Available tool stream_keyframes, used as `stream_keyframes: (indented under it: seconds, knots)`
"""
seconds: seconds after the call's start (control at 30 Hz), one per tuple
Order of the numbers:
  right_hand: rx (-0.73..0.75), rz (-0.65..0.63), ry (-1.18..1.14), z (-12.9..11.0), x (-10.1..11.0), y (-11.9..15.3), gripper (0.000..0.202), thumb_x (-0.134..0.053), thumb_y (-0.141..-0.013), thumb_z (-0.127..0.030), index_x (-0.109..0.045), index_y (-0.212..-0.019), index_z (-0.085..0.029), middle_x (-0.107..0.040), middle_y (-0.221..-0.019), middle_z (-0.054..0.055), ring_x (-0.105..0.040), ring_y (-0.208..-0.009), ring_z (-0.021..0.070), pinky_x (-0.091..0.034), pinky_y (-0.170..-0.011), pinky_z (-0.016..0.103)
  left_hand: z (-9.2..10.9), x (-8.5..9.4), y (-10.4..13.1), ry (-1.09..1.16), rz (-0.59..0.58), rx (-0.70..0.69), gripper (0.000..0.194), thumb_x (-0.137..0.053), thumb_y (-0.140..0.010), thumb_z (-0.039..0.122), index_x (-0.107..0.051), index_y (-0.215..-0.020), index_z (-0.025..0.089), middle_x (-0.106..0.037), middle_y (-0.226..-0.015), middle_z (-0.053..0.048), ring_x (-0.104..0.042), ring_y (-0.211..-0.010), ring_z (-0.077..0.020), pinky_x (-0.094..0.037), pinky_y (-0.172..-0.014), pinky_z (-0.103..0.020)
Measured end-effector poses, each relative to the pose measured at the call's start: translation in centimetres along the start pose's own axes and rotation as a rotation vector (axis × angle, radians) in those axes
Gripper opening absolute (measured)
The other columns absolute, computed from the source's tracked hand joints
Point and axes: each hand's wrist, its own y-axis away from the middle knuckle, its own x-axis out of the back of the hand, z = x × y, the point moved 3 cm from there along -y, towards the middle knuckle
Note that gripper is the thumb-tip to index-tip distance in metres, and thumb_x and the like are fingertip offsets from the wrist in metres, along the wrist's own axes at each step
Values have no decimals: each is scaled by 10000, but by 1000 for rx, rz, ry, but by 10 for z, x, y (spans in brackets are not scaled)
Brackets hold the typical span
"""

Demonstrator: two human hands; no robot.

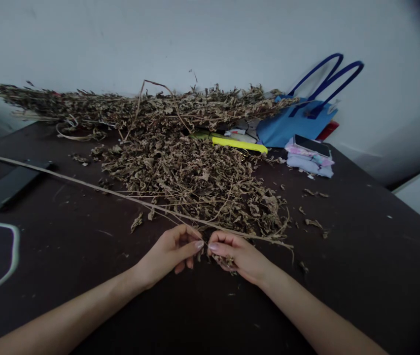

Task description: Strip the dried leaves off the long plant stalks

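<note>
The bag (284,123) is light blue with dark blue handles (321,81).

Head-high view (single), facing down-forward

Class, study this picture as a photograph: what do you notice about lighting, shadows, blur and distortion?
Head view, lighting: dim and flat, no strong glare on the dark brown tabletop; head view, shadows: soft on the pale grey wall, black vignette at upper right; head view, sharpness: fine detail smears in the crumpled brown leaves; head view, distortion: forearms look stretched towards the lower corners.
</note>
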Motion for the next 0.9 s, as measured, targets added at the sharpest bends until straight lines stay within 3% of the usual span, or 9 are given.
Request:
stream_keyframes:
  seconds: [0.1,0.23,0.5,0.7,0.9]
  knots:
    - [20,8,52,0,-1,0,236,-667,-748,-382,-581,-740,-162,-432,-580,-55,-300,-445,39,-207,-390,174,-2,1,-1,121,33,1,286,-611,-793,406,-547,-880,141,-588,-726,-10,-396,-430,-31,-222,-353,-155]
    - [55,34,50,-4,-4,-1,280,-637,-765,-437,-600,-776,-159,-435,-588,-49,-297,-447,44,-209,-386,178,-4,2,-2,185,97,15,291,-626,-786,401,-529,-723,134,-563,-645,4,-335,-414,-18,-191,-364,-161]
    - [45,17,-45,-4,-12,-4,277,-715,-700,-388,-587,-694,-142,-446,-569,-45,-335,-478,45,-248,-439,179,-8,-1,-2,168,53,12,288,-622,-793,397,-527,-716,135,-534,-607,25,-322,-413,-22,-199,-372,-164]
    - [51,-60,-102,-2,-17,-3,297,-687,-734,-415,-569,-727,-143,-479,-645,-28,-359,-515,45,-269,-457,176,-7,-3,-1,128,21,10,303,-593,-808,414,-541,-704,134,-466,-497,43,-315,-399,-38,-199,-373,-165]
    - [56,-65,-130,-1,-21,-2,284,-648,-776,-413,-536,-763,-152,-407,-551,-65,-326,-444,38,-244,-408,171,-5,-3,0,132,39,7,306,-592,-805,416,-539,-677,143,-447,-456,55,-294,-386,-39,-191,-377,-174]
